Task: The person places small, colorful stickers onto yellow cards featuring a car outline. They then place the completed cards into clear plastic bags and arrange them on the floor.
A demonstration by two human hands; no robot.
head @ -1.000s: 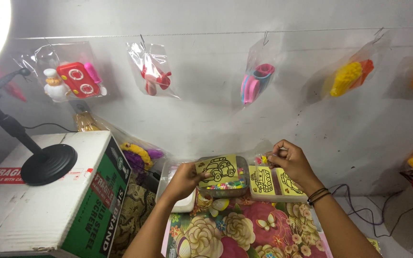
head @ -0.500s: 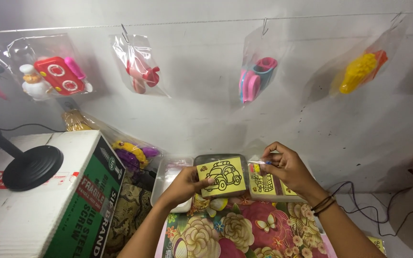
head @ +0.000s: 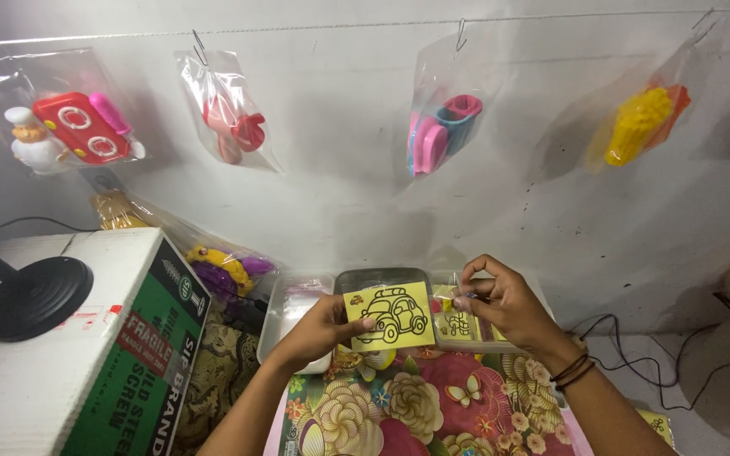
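From the head camera, the work surface is a cloth with large pink, cream and red flowers [head: 433,405], laid against a pale, scuffed wall [head: 340,194]. A thin line runs across the wall near the top, and clear plastic bags hang from it on hooks: one with a red toy stove and a small chef figure [head: 65,131], one with a red and pink toy [head: 231,127], one with pink and teal pieces [head: 443,131], one with a yellow and orange toy [head: 642,125].

The left hand [head: 324,325] pinches the lower left corner of a yellow card with a black outline of a car [head: 389,317], thumb on its face, holding it upright above the cloth and in front of a shallow metal tray [head: 382,277]. The right hand [head: 504,300] is just beside the card, its fingers curled and pinched over a second tray of yellow cards [head: 460,325]; what they grip (if anything) is too small to make out.

Both forearms are cut off by the lower edge. Another bag at the far right is only half in view.

To the left stands a white and green cardboard box [head: 103,338] with a round black stand base [head: 34,297] on top; its pole leaves the picture. Behind the box lies a bag of yellow and purple toys [head: 226,268]. A black cable [head: 635,363] trails along the right.
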